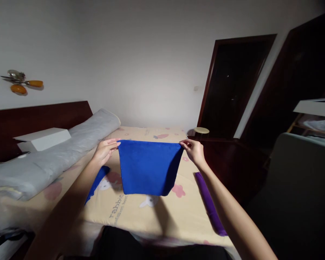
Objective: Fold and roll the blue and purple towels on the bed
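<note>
A blue cloth [150, 168] hangs spread out above the bed, held up by its two top corners. My left hand [106, 150] pinches the top left corner. At the top right corner, my right hand [193, 150] grips the cloth between thumb and fingers. Another piece of blue fabric [96, 183] lies on the bed, partly hidden behind my left forearm. Beside my right forearm lies a long purple cloth bundle [209, 206], near the bed's right edge.
The bed [135, 218] has a cream sheet with rabbit prints. A rolled grey quilt [78, 139] and a white box [47, 139] lie along the headboard [43, 112]. A round stool [201, 130] stands beyond the bed, and a dark chair back [295, 180] is at right.
</note>
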`<state>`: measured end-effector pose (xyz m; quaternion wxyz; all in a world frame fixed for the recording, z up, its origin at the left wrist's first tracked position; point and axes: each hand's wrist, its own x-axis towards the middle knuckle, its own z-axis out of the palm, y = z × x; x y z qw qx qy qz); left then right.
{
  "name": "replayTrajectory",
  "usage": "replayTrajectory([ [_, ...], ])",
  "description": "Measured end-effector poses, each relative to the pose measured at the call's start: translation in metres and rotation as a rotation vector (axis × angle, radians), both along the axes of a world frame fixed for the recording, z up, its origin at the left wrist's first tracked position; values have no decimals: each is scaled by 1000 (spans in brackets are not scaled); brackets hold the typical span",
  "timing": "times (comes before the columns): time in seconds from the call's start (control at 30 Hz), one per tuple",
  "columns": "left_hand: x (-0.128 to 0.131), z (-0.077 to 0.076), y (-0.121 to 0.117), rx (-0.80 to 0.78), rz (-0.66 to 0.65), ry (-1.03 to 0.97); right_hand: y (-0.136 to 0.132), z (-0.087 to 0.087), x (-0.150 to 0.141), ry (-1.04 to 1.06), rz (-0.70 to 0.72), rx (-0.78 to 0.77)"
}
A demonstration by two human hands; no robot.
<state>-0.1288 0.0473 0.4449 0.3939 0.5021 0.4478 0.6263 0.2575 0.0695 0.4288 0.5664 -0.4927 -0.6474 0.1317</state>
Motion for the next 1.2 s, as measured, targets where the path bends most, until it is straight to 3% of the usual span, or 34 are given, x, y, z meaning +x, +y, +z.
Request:
replayTrajectory([
  [0.1, 0, -1, 2, 3, 17, 14, -1, -1, 2, -172, -43, 57],
  [0.23, -5, -1, 3, 0, 29, 58, 0, -3, 4, -227, -43, 76],
  [0.43, -13, 4, 2, -18, 92, 300, 0, -2, 6, -297, -63, 154],
  [0.57, -14, 6, 4, 19, 142, 366, 0, -3, 9, -254, -26, 74],
  [0.73, -15, 6, 9, 59, 172, 385, 0, -6, 15, -119, 249, -31],
  [0.8, -16, 5, 9, 81, 200, 397, -2, -4, 16, -118, 297, -46],
  [1.0, -20, 3, 8, 43, 155, 419, -6, 3, 16, -193, 307, -76],
  [1.2, -23, 0, 11, 44, 116, 481, -5, 1, 14, -250, 212, -49],
])
